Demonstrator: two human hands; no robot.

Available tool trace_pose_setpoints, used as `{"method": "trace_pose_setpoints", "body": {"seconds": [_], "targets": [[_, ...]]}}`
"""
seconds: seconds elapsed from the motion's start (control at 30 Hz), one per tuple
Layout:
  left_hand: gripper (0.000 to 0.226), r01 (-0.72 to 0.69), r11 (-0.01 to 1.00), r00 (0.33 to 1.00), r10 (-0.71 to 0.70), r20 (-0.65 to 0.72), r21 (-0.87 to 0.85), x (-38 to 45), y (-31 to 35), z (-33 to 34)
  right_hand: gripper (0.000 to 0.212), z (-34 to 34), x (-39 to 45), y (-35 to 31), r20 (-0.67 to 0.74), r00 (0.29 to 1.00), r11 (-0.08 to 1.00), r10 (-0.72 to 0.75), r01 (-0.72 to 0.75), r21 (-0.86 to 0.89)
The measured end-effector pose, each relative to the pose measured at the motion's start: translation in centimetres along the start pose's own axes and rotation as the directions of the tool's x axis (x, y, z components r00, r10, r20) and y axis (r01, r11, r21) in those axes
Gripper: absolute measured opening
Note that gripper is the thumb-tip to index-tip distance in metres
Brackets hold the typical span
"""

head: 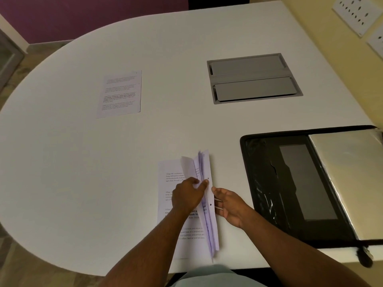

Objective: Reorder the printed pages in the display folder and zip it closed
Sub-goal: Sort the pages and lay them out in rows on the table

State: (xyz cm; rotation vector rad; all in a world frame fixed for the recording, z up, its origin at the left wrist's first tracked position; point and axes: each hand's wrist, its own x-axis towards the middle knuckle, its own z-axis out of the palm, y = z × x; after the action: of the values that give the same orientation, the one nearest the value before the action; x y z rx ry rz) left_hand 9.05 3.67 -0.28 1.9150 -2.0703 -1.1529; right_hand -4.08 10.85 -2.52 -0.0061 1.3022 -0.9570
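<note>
— What are you seeing on the worktop (83, 162)?

— I am seeing one stack of pages (204, 204) near me, one page alone (120, 94) far off, and one open folder (300, 183) at the right.

— And the two hands?

— My left hand (188, 193) is pinching some pages up. My right hand (228, 204) is touching the stack's edge, its fingers loose.

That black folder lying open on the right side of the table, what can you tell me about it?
The display folder lies open and flat near the table's right edge, beside the stack of pages the hands are sorting; neither hand touches it. It looks like black fabric or leatherette, with a dark zip border and a zip pull hanging off the table's near edge. The left inner panel holds a smooth grey pocket and shiny, wrinkled plastic. The right half carries a pale, glossy stack of clear sleeves, partly cut off by the frame.
</note>
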Motion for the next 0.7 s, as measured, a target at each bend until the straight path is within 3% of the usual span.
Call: {"method": "trace_pose_setpoints", "body": {"seconds": [0.1,0.2,0.43,0.5,0.57,0.63,0.67,0.7], "targets": [[0.034,0.014,1.000,1.000,-0.013,-0.013,0.027,0.2,-0.3,0.0,0.024,-0.4,0.3,0.1,-0.120,0.992,0.999,-0.040,0.036,-0.032],[0.035,0.042,0.997,0.999,-0.040,-0.035,0.060,0.4,-0.8,0.0,0.021,-1.0,0.8,0.1,-0.224,0.973,0.993,-0.061,0.037,-0.110],[0.037,0.086,0.996,0.995,-0.085,-0.049,0.020,0.8,-1.2,0.2,0.018,-1.0,0.7,-0.1,-0.275,0.960,0.985,-0.059,0.011,-0.172],[0.040,0.096,0.995,0.994,-0.096,-0.050,0.000,0.9,-1.3,0.3,0.015,-0.6,0.6,-0.1,-0.320,0.937,0.955,-0.139,0.041,-0.295],[0.042,0.092,0.996,0.994,-0.093,-0.063,-0.014,1.0,-1.5,0.3,0.021,-0.5,0.5,0.2,-0.328,0.863,0.796,-0.385,0.131,-0.591],[0.042,0.081,0.996,0.993,-0.083,-0.080,-0.027,1.0,-1.7,0.3,0.035,-0.4,0.5,1.1,-0.148,0.714,0.450,-0.684,0.253,-0.857],[0.042,0.077,0.997,0.993,-0.080,-0.086,-0.031,1.0,-1.8,0.4,0.034,-0.5,0.7,1.5,-0.020,0.633,0.273,-0.774,0.306,-0.912],[0.042,0.077,0.996,0.993,-0.080,-0.092,-0.034,0.9,-1.8,0.4,0.028,-0.5,0.8,1.7,0.072,0.584,0.168,-0.809,0.345,-0.923]]}}
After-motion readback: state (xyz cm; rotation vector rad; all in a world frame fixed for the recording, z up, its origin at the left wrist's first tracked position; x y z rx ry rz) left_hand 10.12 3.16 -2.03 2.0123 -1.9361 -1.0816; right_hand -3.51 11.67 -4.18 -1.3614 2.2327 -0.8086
